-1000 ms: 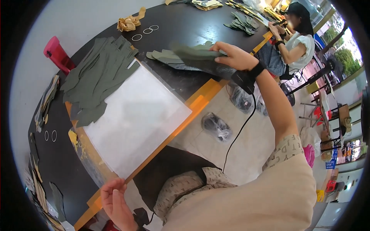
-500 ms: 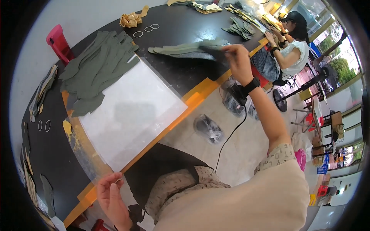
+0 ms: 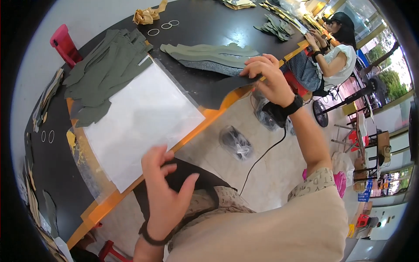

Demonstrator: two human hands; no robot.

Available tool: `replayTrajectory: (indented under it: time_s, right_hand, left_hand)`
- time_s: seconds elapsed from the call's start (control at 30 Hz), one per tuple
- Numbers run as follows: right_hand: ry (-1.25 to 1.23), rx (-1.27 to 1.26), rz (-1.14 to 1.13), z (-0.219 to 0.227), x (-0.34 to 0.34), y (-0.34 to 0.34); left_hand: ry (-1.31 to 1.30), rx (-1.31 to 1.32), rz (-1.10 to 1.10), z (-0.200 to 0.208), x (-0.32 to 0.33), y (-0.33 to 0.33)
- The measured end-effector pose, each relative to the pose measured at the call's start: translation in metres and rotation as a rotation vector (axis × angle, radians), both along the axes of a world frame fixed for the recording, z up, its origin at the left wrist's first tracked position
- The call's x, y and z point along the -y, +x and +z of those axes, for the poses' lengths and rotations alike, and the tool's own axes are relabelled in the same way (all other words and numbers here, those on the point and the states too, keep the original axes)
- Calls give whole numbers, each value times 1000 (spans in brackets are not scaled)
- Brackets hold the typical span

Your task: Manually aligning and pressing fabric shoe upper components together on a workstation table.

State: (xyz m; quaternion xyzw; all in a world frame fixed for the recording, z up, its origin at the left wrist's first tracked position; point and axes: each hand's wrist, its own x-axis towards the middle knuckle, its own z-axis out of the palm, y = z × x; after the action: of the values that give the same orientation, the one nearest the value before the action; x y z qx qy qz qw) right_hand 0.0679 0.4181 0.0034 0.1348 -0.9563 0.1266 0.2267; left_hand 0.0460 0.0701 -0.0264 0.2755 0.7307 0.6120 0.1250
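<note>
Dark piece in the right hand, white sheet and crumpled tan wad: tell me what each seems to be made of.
Dark piece: perhaps leather or a synthetic like it, matt; it bends in a smooth curve.
White sheet: paper or plastic film, hard to tell; thin, flat and smooth.
Tan wad: probably paper or paper tape; it shows crumpled folds.

One view: head-worn fisheye, left of a side-by-side pair, looking down past the beige cloth shirt (image 3: 262, 229). Close range: bare left hand (image 3: 168, 196), bare right hand (image 3: 273, 83), black curved tabletop (image 3: 200, 26). Upright, unmirrored, rim warped.
</note>
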Motion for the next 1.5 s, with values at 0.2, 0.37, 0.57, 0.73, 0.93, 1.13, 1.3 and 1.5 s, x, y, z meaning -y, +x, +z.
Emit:
replayTrajectory:
  time_s: [0.2, 0.37, 0.57, 0.73, 0.93, 1.13, 1.3, 1.5]
  right_hand:
    - [-24, 40, 41, -3, 12, 13]
    - [-13, 57, 69, -1, 2, 24]
    - [-649, 346, 85, 8, -75, 13]
    - [-560, 634, 89, -8, -96, -14]
    - [-532, 766, 83, -10, -104, -29]
    - [-489, 715, 63, -8, -94, -29]
    - [-430, 234, -50, -16, -87, -17]
    - [-932, 528, 130, -2, 40, -45]
  left_hand:
    - [-20, -530, 93, -5, -80, -16]
    - [-19, -730, 16, -7, -101, -25]
    - [23, -846, 21, 3, -111, -16]
    - [21, -857, -45, 10, -113, -6]
    - [7, -781, -170, 30, -98, 5]
    - [168, -349, 45, 40, -42, 0]
    - [481, 371, 386, 33, 19, -13]
    - [497, 495, 463, 1, 91, -32]
